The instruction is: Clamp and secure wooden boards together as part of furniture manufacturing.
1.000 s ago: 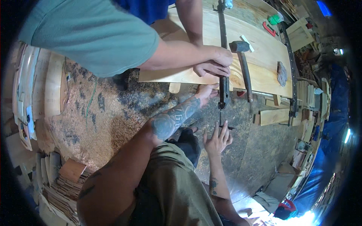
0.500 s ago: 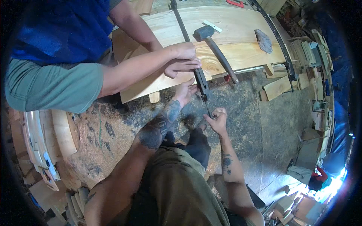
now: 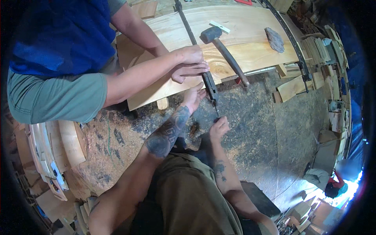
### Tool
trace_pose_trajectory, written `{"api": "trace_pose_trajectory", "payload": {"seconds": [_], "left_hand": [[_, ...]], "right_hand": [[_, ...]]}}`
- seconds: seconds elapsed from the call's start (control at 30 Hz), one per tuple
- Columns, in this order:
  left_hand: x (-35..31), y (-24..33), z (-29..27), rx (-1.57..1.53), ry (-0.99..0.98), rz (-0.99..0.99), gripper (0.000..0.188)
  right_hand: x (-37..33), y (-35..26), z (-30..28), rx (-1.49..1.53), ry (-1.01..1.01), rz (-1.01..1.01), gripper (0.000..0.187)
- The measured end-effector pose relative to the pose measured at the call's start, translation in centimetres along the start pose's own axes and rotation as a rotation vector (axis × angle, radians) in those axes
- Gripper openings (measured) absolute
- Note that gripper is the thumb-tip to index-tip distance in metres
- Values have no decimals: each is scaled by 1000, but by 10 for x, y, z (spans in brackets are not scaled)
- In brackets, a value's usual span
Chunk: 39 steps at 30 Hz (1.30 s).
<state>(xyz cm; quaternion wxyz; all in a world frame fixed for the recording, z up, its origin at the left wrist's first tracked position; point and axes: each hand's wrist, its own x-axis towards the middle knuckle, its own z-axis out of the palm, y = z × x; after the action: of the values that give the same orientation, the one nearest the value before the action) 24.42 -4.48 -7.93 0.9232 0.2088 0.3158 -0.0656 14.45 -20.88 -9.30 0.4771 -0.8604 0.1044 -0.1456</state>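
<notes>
A dark bar clamp (image 3: 210,85) runs across a pale wooden panel (image 3: 172,27), its screw end sticking out past the near edge. My right hand (image 3: 219,128) is closed around the handle at the end of that screw. Beside the clamp body, under the panel's edge, my left hand (image 3: 193,97) has its thumb and fingers apart, the fingertips at the clamp's side. Another person's two hands, one upper hand (image 3: 192,54) and one lower hand (image 3: 190,71), press together at the clamp bar over the panel.
On the panel lie a mallet (image 3: 224,50), a small pale strip (image 3: 219,26) and a grey stone (image 3: 274,40). A second bar clamp (image 3: 291,41) crosses its right end. Wood offcuts (image 3: 293,88) sit below that corner, and curved boards (image 3: 72,141) stand at left.
My right hand has turned at the wrist and shifted slightly left and nearer, its fingers now curled over the handle. My left hand and the other person's hands stay nearly in place.
</notes>
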Motion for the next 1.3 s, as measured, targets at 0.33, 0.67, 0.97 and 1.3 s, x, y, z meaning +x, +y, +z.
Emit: {"api": "trace_pose_trajectory", "payload": {"seconds": [0.33,0.67,0.97,1.3], "left_hand": [[-9,9,-5,40,33,11,38],[-50,-63,-58,402,-346,-359,67],[-25,-38,-49,234,-472,-329,50],[-71,63,83,2115,-721,1568,35]], "right_hand": [[8,-74,-18,768,-312,1132,59],[6,-47,-27,-5,-95,271,41],[18,-81,-57,-772,-1056,-1025,36],[15,-91,-33,-841,-1172,-722,33]]}}
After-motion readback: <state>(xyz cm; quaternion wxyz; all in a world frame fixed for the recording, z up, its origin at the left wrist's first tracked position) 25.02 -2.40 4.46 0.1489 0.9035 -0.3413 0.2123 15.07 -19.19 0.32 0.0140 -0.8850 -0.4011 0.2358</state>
